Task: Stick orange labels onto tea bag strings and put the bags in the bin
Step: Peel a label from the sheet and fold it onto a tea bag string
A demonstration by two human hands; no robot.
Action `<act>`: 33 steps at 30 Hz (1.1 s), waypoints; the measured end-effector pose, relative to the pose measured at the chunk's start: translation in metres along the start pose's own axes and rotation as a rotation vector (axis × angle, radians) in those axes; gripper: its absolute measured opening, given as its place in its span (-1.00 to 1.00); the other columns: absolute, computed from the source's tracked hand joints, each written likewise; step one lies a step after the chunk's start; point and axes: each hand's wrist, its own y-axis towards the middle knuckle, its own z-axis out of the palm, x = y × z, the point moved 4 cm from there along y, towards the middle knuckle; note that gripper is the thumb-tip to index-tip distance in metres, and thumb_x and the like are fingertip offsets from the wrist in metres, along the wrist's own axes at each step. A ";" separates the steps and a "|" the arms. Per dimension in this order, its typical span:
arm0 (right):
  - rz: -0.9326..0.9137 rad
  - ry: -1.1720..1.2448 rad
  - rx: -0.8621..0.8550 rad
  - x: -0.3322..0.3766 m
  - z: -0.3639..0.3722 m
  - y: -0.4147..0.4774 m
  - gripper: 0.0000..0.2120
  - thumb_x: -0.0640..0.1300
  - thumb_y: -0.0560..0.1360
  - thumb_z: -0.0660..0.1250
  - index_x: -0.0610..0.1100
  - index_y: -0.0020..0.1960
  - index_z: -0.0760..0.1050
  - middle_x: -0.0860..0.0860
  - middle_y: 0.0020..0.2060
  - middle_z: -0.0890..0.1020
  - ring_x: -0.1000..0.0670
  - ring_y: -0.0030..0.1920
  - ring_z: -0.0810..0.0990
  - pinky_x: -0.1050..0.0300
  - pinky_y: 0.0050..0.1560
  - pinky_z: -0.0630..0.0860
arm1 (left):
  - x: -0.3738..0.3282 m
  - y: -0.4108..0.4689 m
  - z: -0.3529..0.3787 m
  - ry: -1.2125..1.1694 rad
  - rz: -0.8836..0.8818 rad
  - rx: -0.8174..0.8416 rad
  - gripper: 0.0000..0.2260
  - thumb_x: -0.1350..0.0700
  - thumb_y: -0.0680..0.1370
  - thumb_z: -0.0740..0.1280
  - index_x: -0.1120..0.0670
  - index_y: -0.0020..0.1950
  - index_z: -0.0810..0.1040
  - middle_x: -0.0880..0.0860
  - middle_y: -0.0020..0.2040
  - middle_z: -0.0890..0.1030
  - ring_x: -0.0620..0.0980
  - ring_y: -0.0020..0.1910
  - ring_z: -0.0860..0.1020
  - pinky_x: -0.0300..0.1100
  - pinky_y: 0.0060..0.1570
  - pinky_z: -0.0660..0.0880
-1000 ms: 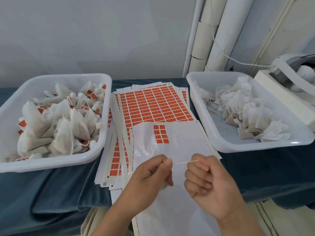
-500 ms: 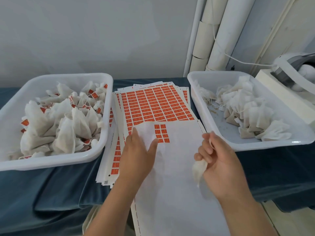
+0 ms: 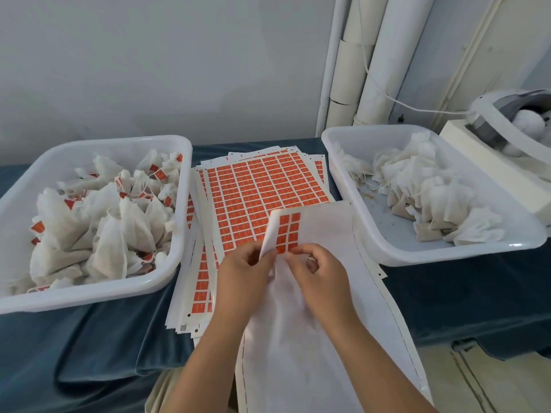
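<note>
I see glossy white plastic on the left bin (image 3: 89, 295) and the right bin (image 3: 447, 254). The tea bags (image 3: 131, 222) look matt and fibrous. The label sheets (image 3: 262, 189) are smooth paper, the backing sheet (image 3: 328, 323) faintly sheeny. The table cover (image 3: 74, 347) is velvety cloth.

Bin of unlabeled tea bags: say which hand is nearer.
Right. The right hand is just left of the bin; the left hand is farther left, holding the label sheet.
</note>
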 end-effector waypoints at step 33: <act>0.073 0.367 -0.179 0.023 -0.058 -0.019 -0.89 0.05 0.59 0.42 0.10 -0.03 0.72 0.15 -0.43 0.52 0.17 -0.44 0.43 0.35 -0.40 0.44 | -0.011 -0.009 -0.054 0.070 0.002 -0.185 -0.74 -0.27 0.61 0.36 -0.19 0.22 0.59 -0.27 0.11 0.72 -0.18 -0.07 0.72 -0.17 -0.11 0.69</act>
